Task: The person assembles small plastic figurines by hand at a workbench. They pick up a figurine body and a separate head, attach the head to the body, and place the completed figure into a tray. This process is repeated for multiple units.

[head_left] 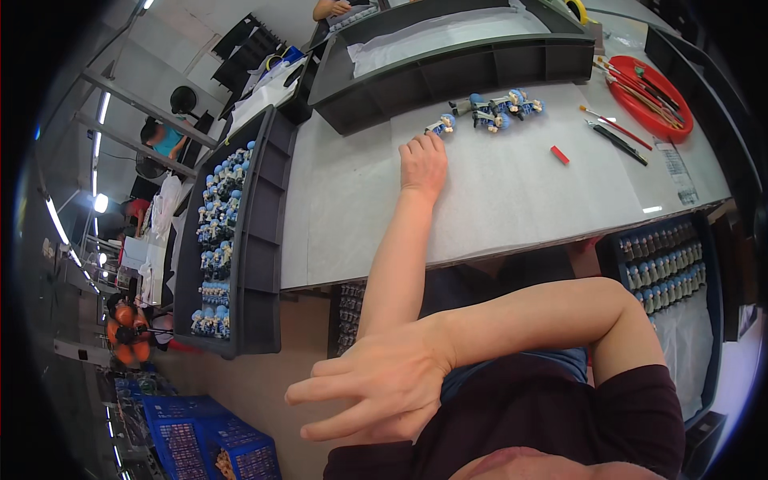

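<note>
My left hand point(423, 165) lies palm down on the white table point(512, 200), arm stretched forward, holding nothing. Its fingertips stop just short of a small blue-and-white figurine point(442, 125). A cluster of several similar figurines point(500, 106) lies a little further back and to the right. My right hand point(376, 390) hangs in front of my chest, below the table edge, fingers spread and empty. Its forearm crosses over the left arm.
A long black tray point(260, 240) of blue-and-white figurines stands left of the table. A black trough bin point(448, 72) runs along the back. A red dish point(650, 98) with brushes, loose brushes point(616, 134) and a small red block point(559, 154) lie right. Another figurine tray point(668, 268) sits lower right; blue crates point(210, 440) lower left.
</note>
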`<state>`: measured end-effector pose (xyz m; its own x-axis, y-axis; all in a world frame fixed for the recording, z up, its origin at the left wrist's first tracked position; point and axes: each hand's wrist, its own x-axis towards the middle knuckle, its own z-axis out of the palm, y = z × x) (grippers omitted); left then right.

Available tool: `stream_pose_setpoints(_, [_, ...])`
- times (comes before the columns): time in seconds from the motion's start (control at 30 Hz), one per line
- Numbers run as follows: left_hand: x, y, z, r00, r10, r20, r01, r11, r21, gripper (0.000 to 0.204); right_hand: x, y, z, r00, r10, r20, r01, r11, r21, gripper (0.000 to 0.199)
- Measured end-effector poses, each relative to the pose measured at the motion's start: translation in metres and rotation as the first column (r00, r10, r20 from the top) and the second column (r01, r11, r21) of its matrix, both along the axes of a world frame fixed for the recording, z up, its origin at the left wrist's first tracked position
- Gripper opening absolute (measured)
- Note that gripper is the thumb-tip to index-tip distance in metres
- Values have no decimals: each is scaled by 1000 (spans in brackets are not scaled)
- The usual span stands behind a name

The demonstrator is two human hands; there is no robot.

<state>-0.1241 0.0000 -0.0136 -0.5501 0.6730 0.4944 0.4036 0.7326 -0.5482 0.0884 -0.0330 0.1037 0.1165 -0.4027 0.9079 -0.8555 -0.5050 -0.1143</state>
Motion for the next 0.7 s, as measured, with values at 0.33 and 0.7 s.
stream_pose_setpoints(0.33, [3,1,2,997,-16,-82,16,1000,-1,33,-9,10,3,999,-52,-9,52,999,14,54])
stream_pose_setpoints(0.7, [3,0,3,996,-35,-82,36,999,7,33,-6,3,0,1000,-25,9,26,999,-33,51])
